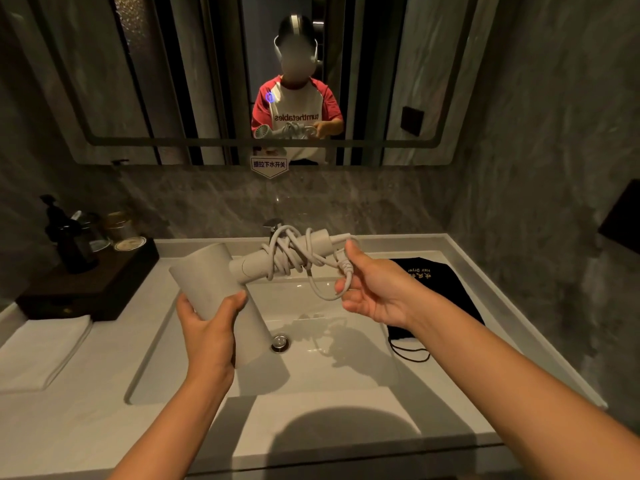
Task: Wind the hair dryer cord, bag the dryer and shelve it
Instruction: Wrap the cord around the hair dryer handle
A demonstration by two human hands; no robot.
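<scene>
I hold a pale grey hair dryer (211, 275) over the white sink (311, 368). My left hand (207, 327) grips its barrel from below. The handle points right, with the light cord (294, 254) wound around it in several loose turns. My right hand (374, 289) pinches the cord's free end near the plug, and a short loop hangs under the fingers. A black drawstring bag (436, 289) with gold lettering lies flat on the counter right of the basin, partly behind my right forearm.
A chrome faucet (273, 226) stands behind the dryer and a drain plug (280, 342) sits in the basin. A dark tray (86, 282) with bottles and jars is at the left, with a folded white towel (41, 351) before it. A mirror (242, 74) hangs above.
</scene>
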